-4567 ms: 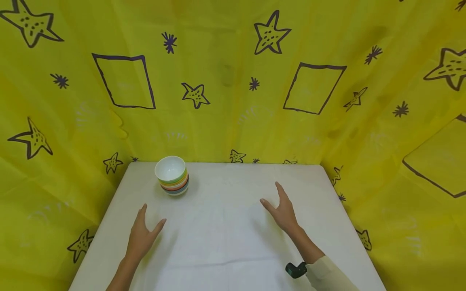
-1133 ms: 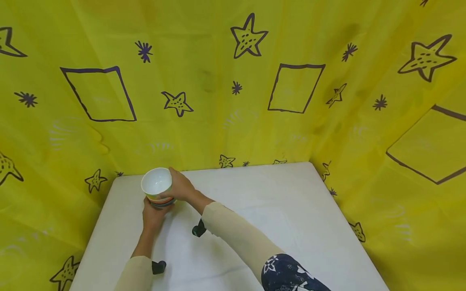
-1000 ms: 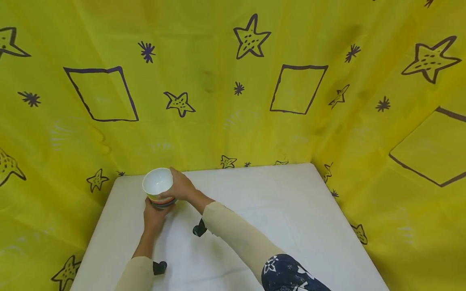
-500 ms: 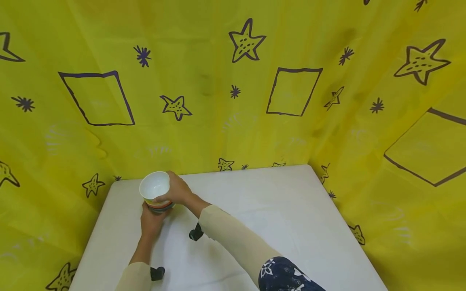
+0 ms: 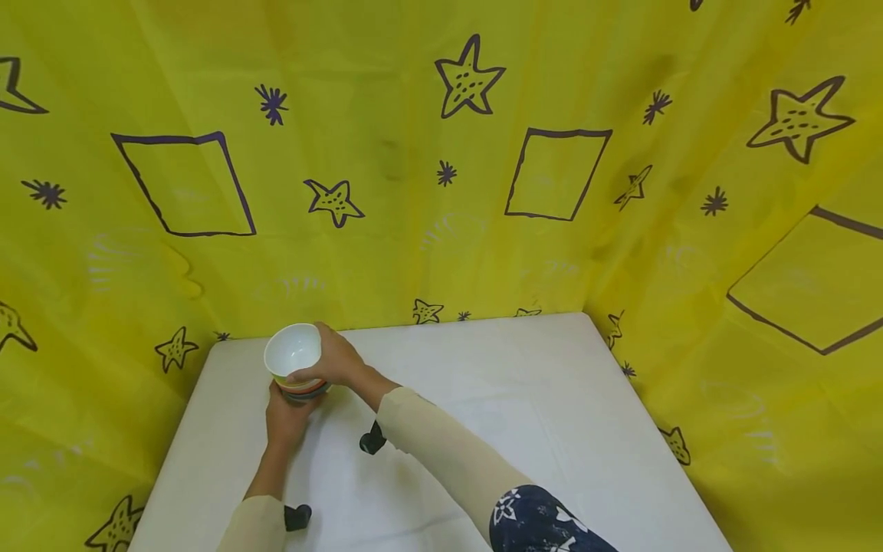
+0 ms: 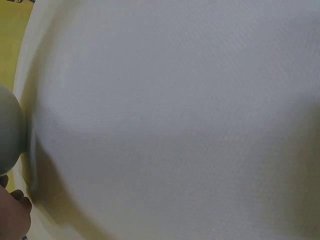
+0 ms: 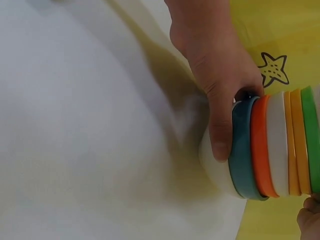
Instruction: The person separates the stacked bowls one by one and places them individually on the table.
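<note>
A stack of bowls [image 5: 293,349] is at the table's far left, its topmost bowl white inside. Striped rims in green, yellow, white, orange and teal show in the right wrist view. My left hand [image 5: 285,420] grips the lowest bowl, its thumb lying along the pale outside below the teal rim [image 7: 243,150]. Higher up, my right hand [image 5: 336,356] holds the upper bowls from the right side, thumb in front. Only its fingertips [image 7: 307,220] show in the right wrist view. The left wrist view catches a rounded bowl underside [image 6: 9,132] close over the table, with curled fingertips beside it.
A white-covered table [image 5: 524,414] fills the lower view. Yellow curtains [image 5: 393,261] with drawn stars and frames hang behind it and at both sides. The right forearm's sleeve [image 5: 441,445] crosses over the table. Small dark devices [image 5: 372,441] sit at both wrists.
Both hands were open and apart over the table several seconds ago, then came to the stack and took hold. Over the last second their grip hardly changes; the head view shifts slightly.
</note>
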A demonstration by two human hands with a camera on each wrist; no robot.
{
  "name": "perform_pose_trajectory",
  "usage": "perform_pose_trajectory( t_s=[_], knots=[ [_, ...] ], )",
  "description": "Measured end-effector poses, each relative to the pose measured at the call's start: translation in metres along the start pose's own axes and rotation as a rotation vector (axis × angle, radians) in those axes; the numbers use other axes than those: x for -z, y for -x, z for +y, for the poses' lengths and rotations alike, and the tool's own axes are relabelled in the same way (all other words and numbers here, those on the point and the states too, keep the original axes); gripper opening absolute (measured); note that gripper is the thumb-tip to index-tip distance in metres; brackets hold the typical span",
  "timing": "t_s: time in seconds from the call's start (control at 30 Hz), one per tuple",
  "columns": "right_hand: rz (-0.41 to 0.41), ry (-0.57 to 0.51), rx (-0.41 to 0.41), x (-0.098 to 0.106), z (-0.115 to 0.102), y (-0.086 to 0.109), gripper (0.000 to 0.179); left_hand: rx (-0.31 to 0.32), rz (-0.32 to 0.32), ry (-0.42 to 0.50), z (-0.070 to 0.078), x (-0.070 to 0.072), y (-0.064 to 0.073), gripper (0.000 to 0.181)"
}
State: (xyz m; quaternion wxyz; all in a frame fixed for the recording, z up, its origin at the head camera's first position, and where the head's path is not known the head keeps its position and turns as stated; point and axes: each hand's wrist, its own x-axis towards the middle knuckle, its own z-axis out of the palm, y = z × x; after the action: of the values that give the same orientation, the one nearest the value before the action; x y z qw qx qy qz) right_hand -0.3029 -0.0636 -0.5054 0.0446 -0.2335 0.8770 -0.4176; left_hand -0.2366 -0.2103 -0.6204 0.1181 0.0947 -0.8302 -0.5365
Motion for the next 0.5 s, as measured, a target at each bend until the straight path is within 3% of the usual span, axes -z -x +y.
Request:
perform_pose_trajectory(
  t_s=[0.23, 0.5],
  knots=[
    [0.002, 0.052, -0.003, -0.0007, -0.0002, 0.0009, 0.088, 0.007, -0.007, 0.009, -0.0056, -0.0007, -0.0008, 0.1],
    [0.038, 0.021, -0.024, 0.0001, -0.0005, -0.0004, 0.087, -0.002, -0.012, 0.009, -0.0036, -0.0001, -0.0013, 0.101]
  ],
)
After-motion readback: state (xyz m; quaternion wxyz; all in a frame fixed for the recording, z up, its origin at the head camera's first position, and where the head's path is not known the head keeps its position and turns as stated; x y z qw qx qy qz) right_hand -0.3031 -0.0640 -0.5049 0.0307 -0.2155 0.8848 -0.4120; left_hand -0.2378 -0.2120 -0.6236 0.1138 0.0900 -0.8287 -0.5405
